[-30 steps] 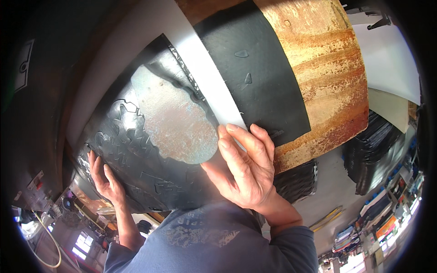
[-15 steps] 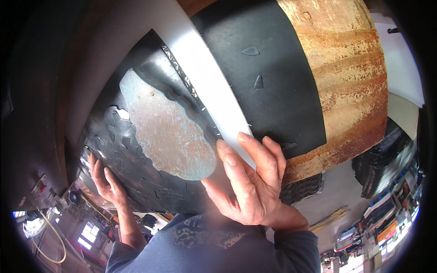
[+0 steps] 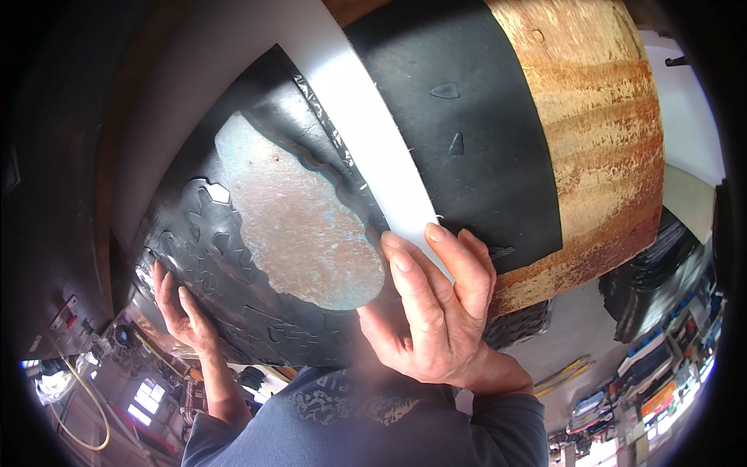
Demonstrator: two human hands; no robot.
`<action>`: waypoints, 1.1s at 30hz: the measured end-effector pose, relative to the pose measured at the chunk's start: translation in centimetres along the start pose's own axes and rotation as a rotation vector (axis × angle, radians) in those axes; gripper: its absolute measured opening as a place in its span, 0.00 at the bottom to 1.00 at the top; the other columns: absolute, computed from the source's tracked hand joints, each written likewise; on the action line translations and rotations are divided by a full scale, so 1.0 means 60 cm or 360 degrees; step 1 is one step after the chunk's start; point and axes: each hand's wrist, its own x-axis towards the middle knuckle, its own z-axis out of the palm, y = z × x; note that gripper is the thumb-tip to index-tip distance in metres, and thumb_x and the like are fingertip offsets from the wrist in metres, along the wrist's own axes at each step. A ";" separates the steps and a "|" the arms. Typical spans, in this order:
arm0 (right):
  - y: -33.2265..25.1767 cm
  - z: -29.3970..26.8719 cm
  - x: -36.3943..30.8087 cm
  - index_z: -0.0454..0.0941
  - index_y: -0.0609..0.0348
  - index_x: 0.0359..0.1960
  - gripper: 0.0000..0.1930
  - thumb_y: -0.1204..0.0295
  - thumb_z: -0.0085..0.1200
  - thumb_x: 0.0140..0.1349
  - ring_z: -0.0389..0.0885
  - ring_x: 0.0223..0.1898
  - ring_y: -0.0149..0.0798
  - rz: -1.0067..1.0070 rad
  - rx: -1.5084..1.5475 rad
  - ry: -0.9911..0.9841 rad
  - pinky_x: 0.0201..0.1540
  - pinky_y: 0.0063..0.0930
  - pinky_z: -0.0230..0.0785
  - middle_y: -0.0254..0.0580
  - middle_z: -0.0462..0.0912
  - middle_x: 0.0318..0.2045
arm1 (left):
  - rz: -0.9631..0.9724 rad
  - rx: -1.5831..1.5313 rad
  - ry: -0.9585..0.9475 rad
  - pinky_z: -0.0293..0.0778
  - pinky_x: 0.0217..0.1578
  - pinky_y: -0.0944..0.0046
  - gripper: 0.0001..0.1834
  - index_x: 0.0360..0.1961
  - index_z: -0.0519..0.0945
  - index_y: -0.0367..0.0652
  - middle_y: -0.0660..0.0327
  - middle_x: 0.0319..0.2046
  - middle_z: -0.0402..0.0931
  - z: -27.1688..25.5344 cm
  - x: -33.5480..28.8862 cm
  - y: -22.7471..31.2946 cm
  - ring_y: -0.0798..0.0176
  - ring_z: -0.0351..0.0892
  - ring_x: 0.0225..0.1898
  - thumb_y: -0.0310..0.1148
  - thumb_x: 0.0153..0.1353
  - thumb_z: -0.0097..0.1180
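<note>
Right hand [image 3: 436, 319] and mottled grey-brown, sole-shaped, metal-looking plate [image 3: 303, 222] sit farther rightward; fingers half-curled, grip unclear; left hand [image 3: 185, 317] spreads loosely, empty. Plate seems stiff: grasp edges.

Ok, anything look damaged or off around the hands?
Mostly wear: the wooden board is scuffed, its surface patchy, and the mottled wavy-edged plate looks discoloured. The black sheet beneath it is riddled with irregular cut outlines, possibly deliberate. No spill that I can see.
</note>
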 end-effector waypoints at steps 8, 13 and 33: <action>-0.006 0.001 0.002 0.76 0.67 0.68 0.34 0.62 0.71 0.63 0.74 0.68 0.60 0.0051 0.0013 0.0007 0.68 0.60 0.65 0.56 0.85 0.62 | -0.0048 0.0073 -0.0004 0.54 0.81 0.51 0.19 0.66 0.79 0.34 0.47 0.77 0.70 0.002 0.003 0.014 0.49 0.64 0.80 0.21 0.78 0.51; -0.008 0.004 0.010 0.68 0.67 0.76 0.48 0.62 0.80 0.56 0.71 0.71 0.67 -0.0063 -0.0043 -0.0018 0.71 0.59 0.64 0.62 0.80 0.68 | -0.0084 -0.0049 0.0054 0.57 0.80 0.47 0.18 0.63 0.81 0.35 0.46 0.75 0.72 0.006 0.005 0.012 0.44 0.63 0.81 0.19 0.74 0.55; -0.017 0.019 0.012 0.73 0.69 0.73 0.53 0.69 0.88 0.42 0.78 0.68 0.64 0.0014 -0.0179 0.0001 0.72 0.55 0.69 0.65 0.80 0.67 | -0.0062 -0.0130 0.0025 0.59 0.79 0.44 0.19 0.59 0.85 0.35 0.46 0.72 0.77 -0.004 0.011 0.019 0.40 0.66 0.80 0.18 0.69 0.59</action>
